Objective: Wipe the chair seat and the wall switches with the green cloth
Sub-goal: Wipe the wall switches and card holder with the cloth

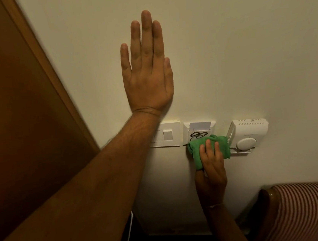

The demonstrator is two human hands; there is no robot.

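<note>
We note a soft green cloth [209,147], smooth white plastic switches [166,136], a matt painted wall [245,53], striped chair fabric [308,212].

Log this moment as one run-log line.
step: wiping switches | right hand: presses green cloth on card-holder plate | left hand: flat on wall, empty

— What sort of place is this?
— A hotel room, it seems: a key-card holder [199,132] with a card in it sits on the wall between a light switch [166,135] and a thermostat [248,134]
</note>
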